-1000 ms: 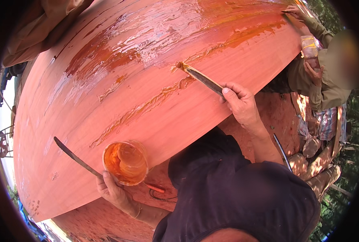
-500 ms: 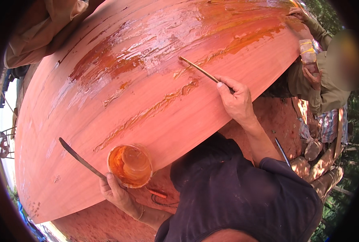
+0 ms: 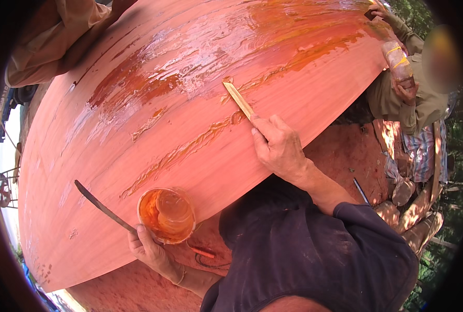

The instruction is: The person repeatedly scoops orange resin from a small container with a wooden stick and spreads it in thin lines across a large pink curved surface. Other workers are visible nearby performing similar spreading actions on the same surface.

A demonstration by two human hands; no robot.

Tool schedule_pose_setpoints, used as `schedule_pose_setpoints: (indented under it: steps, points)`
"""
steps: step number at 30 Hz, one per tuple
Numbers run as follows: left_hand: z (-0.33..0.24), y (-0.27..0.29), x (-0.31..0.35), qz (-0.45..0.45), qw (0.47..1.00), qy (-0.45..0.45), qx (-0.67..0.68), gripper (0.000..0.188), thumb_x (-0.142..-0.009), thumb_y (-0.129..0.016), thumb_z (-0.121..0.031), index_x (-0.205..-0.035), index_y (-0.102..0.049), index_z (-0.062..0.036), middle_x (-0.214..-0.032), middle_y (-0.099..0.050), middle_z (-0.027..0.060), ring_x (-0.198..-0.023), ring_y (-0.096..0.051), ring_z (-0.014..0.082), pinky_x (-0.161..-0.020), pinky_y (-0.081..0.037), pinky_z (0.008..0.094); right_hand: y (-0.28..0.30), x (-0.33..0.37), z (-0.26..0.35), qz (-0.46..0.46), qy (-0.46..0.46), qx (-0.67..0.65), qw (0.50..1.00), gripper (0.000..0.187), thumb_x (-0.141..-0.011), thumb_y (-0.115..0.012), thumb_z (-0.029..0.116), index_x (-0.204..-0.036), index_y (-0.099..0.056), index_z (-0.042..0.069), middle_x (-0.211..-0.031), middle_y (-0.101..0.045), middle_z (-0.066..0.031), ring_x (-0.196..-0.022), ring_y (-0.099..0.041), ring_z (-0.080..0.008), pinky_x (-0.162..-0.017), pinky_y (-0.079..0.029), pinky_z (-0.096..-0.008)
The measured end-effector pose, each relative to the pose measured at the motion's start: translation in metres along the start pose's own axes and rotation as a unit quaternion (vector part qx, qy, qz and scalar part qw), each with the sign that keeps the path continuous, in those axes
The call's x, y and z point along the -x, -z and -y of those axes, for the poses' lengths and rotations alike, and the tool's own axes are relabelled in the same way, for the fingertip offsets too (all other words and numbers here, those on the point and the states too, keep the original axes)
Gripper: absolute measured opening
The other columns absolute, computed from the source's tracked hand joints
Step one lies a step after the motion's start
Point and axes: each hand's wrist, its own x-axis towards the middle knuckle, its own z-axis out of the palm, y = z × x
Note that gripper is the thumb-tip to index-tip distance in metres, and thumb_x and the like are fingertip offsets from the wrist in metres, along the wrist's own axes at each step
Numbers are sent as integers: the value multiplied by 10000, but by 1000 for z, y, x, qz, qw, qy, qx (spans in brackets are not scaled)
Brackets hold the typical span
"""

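My left hand (image 3: pixel 153 255) grips a round tub (image 3: pixel 149 202) of orange paste at the near edge of a large curved reddish wooden surface (image 3: pixel 93 244). A dark, slightly curved flat strip (image 3: pixel 102 207) sticks out from the same hand, away to the left. Closed around a flat pale wooden stick (image 3: pixel 239 99), my right hand (image 3: pixel 282 146) is over the wood. The stick's far end meets a patch of orange paste. Just left of it, a long ridge of paste (image 3: pixel 184 150) runs down toward the tub. Farther off, glossy orange-brown paste (image 3: pixel 294 31) is smeared widely.
At the right, a person (image 3: pixel 429 104) holds a clear bottle with yellow bands (image 3: pixel 397 60); another hand (image 3: pixel 380 10) touches the wood's far edge. A person's clothing (image 3: pixel 49 44) fills the upper left. An orange-handled tool (image 3: pixel 203 252) lies on the red ground below.
My right hand has moved left and nearer to me, and the stick has turned its broad face up. My left hand and the tub barely shifted. At the right, the person's bottle tilted.
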Motion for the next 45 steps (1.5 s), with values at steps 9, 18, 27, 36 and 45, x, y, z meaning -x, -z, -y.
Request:
schedule_pose_setpoints:
  steps: [9, 18, 27, 36, 45]
  points:
    - [2, -1, -1, 2, 1000, -11, -5, 174, -1057, -609, -184, -955, -611, -43, -635, -452, -83, -510, -351, 3, -448, -249, 196, 20, -5, -9, 4, -140, -188, 972, 253, -978, -633, 55, -1178, -703, -83, -778, -653, -66, -714, -559, -82, -609, -461, -273]
    - [1, 0, -1, 8, 1000, -22, -18, 187, -1062, -605, -199, -952, -605, -47, -631, -447, -84, -516, -363, 6, -446, -254, 201, 12, 1, -14, 25, -161, -252, 954, 250, -992, -618, 54, -1186, -704, -77, -771, -589, 32, -672, -490, -30, -559, -404, -231]
    - [-2, -1, 2, 9, 1000, -14, -18, 174, -1064, -603, -196, -973, -608, -48, -643, -451, -84, -519, -361, 6, -448, -250, 200, 18, -8, -24, -73, -55, -82, 992, 246, -948, -656, 54, -1168, -731, -28, -730, -613, -47, -617, -557, -132, -550, -443, -295]
    - [6, 0, -2, -1, 1000, -19, 4, 181, -1066, -602, -195, -985, -610, -33, -655, -466, -80, -541, -376, -2, -464, -263, 191, 18, -2, -8, -15, 19, 48, 999, 229, -864, -657, 41, -1069, -744, -10, -750, -609, -159, -656, -629, -333, -583, -514, -411]
    - [6, 3, -3, 2, 1000, -13, 22, 192, -1067, -610, -206, -985, -608, -33, -665, -479, -77, -538, -379, -1, -466, -270, 187, 34, -13, -25, -29, -97, -180, 978, 206, -932, -621, 21, -1084, -725, -74, -738, -625, -87, -638, -534, -89, -550, -426, -283]
